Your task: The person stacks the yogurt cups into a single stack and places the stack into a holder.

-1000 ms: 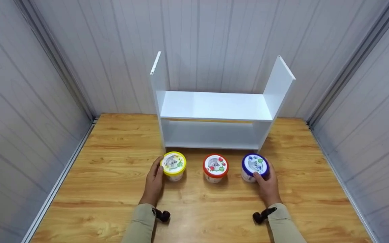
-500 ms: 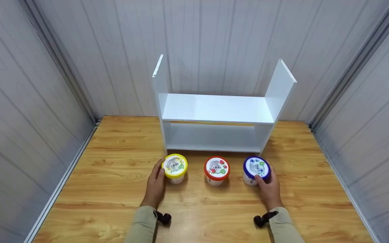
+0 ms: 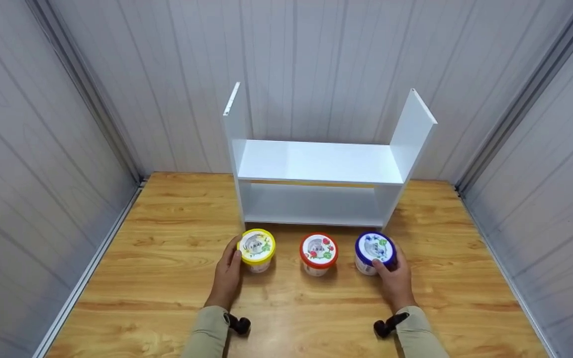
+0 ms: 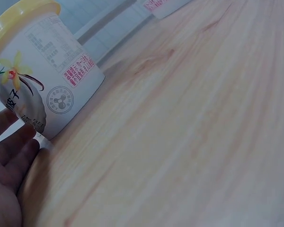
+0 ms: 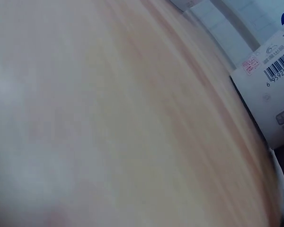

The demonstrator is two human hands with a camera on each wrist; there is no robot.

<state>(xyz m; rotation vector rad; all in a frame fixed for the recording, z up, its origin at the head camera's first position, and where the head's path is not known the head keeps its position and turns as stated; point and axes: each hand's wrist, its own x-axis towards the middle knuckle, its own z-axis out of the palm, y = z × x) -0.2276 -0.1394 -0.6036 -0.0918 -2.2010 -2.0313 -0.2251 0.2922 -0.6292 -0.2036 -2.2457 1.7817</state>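
Three white paper tubs with printed lids stand upright in a row. At the left is the yellow-lidded tub [image 3: 256, 247], with a vanilla flower on its side in the left wrist view. My left hand [image 3: 227, 277] holds it from its left side, fingers and thumb against the wall. The red-lidded tub [image 3: 319, 250] stands in the middle, touched by neither hand. My right hand [image 3: 397, 279] grips the blue-lidded tub [image 3: 375, 248], thumb at the lid's front edge and fingers round its right side. A barcode shows on this tub [image 5: 270, 87] in the right wrist view.
Close behind the tubs stands a white two-level shelf [image 3: 321, 161] with tall side panels. All stand on a wood-grain table [image 3: 306, 313]. Pale panel walls [image 3: 316, 64] enclose the back and both sides. A black wrist camera [image 3: 239, 325] sits on the left sleeve.
The head view has shifted slightly. The blue-lidded tub and my right hand have moved a touch left, nearer the red-lidded tub. My left hand keeps its place at the yellow-lidded tub.
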